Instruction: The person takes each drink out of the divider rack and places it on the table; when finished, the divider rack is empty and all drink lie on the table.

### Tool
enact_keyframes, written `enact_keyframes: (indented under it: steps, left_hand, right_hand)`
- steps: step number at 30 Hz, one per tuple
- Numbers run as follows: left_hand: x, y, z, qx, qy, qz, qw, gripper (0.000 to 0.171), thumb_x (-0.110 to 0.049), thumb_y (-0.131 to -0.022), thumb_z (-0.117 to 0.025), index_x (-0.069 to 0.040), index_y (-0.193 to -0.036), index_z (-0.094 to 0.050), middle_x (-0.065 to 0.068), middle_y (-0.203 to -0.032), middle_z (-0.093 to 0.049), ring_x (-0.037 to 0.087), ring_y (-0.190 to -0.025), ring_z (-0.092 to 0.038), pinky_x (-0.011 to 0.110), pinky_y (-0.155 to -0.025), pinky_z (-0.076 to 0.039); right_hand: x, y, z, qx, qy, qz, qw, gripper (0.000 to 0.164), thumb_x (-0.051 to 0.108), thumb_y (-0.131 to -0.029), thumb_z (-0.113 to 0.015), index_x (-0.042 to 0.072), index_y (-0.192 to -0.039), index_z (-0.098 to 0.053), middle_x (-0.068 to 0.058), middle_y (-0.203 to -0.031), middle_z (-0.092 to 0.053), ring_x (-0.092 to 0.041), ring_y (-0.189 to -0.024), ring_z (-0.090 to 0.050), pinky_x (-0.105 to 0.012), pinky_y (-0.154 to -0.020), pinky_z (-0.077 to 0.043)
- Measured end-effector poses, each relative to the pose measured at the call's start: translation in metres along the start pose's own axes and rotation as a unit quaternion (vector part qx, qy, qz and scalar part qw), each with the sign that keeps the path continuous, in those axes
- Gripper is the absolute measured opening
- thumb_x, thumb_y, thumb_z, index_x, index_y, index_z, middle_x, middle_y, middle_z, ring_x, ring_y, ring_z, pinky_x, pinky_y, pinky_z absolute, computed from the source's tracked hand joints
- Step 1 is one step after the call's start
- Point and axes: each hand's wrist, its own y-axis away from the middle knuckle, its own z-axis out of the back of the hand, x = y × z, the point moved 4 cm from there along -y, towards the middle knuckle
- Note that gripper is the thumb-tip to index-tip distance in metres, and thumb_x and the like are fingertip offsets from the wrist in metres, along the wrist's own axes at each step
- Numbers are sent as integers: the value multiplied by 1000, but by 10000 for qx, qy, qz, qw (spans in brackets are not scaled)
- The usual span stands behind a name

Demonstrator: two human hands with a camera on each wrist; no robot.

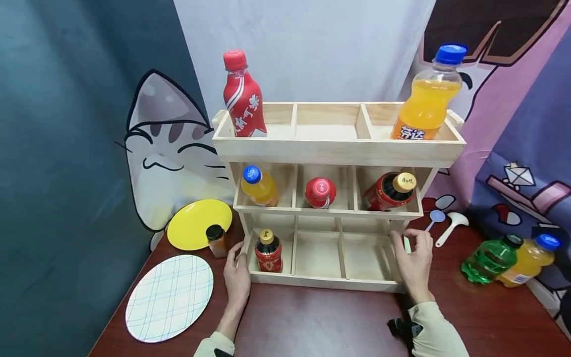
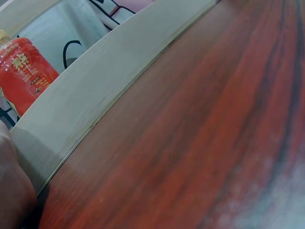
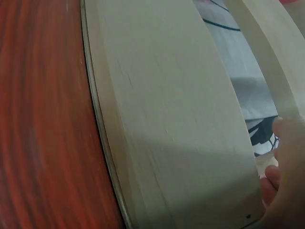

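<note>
A three-tier wooden rack (image 1: 330, 282) stands on the table, its tiers split into compartments. My left hand (image 1: 237, 277) holds the left end of its bottom tier; in the left wrist view only a blurred part of it shows beside the rack's front board (image 2: 95, 76). At the opposite end my right hand (image 1: 416, 258) grips the side, thumb toward the inside and fingers curled, as the right wrist view also shows. A red-labelled bottle with a gold cap (image 1: 269, 255) stands in the bottom left compartment, close to the left hand. A pale green strip (image 1: 407, 244) shows between the right hand's fingers.
A red bottle (image 1: 244, 104) and an orange drink bottle (image 1: 426, 101) stand on top; several smaller bottles fill the middle tier. Left are a yellow plate (image 1: 192, 225), checked plate (image 1: 169, 297) and spice jar (image 1: 217, 242). Right lie two spoons and a green bottle (image 1: 490, 260).
</note>
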Motion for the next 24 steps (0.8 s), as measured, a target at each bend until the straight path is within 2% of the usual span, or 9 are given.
enact_keyframes:
  steps: [4,7,13,19,24]
  left_hand:
    - [0,2,1,-7,33,-8,10000,26,-20,-93,-44,-25,-116,-56,-2,-111,-60,11,-99,-56,17,-73,-43]
    - [0,1,0,10,39,-25,10000,27,-21,-93,-44,-25,-116,-56,-2,-111,-60,12,-99,-56,17,-73,-43]
    - [2,4,-2,-17,50,89,9999,26,-20,-93,-44,-27,-115,-56,-3,-110,-60,10,-96,-56,18,-72,-43]
    - [2,6,0,2,175,152,9997,27,-19,-93,-43,-27,-116,-55,-2,-111,-60,10,-98,-57,19,-73,-44]
    - [1,1,-1,74,230,139,9996,27,-19,-93,-42,-26,-116,-55,-5,-116,-56,9,-104,-55,20,-76,-43]
  right_hand:
    - [6,3,-6,92,-101,105,9999,21,5,-71,-72,-4,-83,-58,-12,-80,-52,-17,-82,-42,-19,-76,-27]
    - [11,5,-10,208,-187,68,9996,21,5,-71,-72,-4,-83,-57,-13,-79,-51,-24,-79,-40,-19,-72,-28]
    - [22,14,-21,708,-349,-113,9968,23,4,-71,-72,-3,-89,-59,-11,-85,-53,-8,-84,-44,-20,-72,-34]
    - [46,29,-40,1214,-872,-314,9883,24,-3,-72,-69,-5,-93,-57,-13,-88,-55,-10,-83,-48,-21,-74,-37]
    - [62,44,-64,1676,-1117,-587,9778,26,4,-77,-68,-3,-98,-55,-14,-93,-56,-10,-88,-48,-27,-79,-38]
